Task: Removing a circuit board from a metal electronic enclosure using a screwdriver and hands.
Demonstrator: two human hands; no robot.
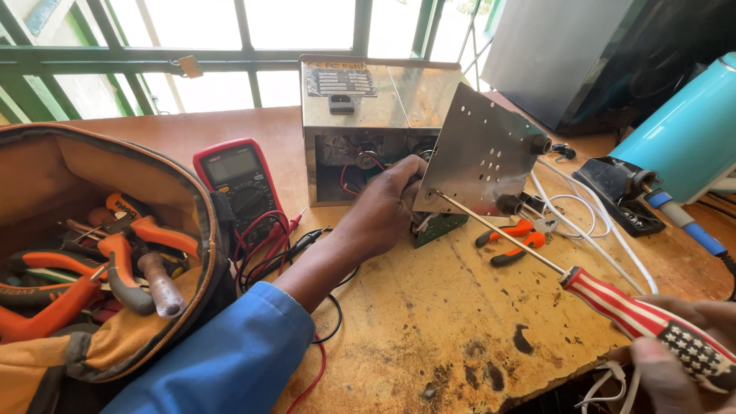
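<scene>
On the scuffed wooden worktop (429, 307) stands an open metal box (368, 123), its near side uncovered so that red and dark wires and small fittings show inside it. A perforated metal panel (479, 149) leans tilted in front of the box's right half, with knobs along its right edge and a green circuit board (441, 228) hanging just below its lower edge. The left hand (383, 207), reaching out of a blue sleeve (230, 360), is closed on the panel's left edge, fingers curled round it. The right hand (675, 360), at the lower right corner, is wrapped round the red-and-white striped handle of a long screwdriver (613, 303); the shaft runs up and to the left, and its tip touches the panel near its lower left corner. At the left an orange tool bag (46, 169) lies open, holding orange-handled pliers (115, 264), a tool with a brown handle, and other orange-handled tools piled together. Just beside the bag a red multimeter (238, 180) lies face up, its red and black leads tangled across the worktop toward the sleeve. Right of the panel lie small orange-handled cutters (510, 241) and loops of white cable (583, 222), and beyond them a black base (617, 192) next to a turquoise kettle (686, 134).
</scene>
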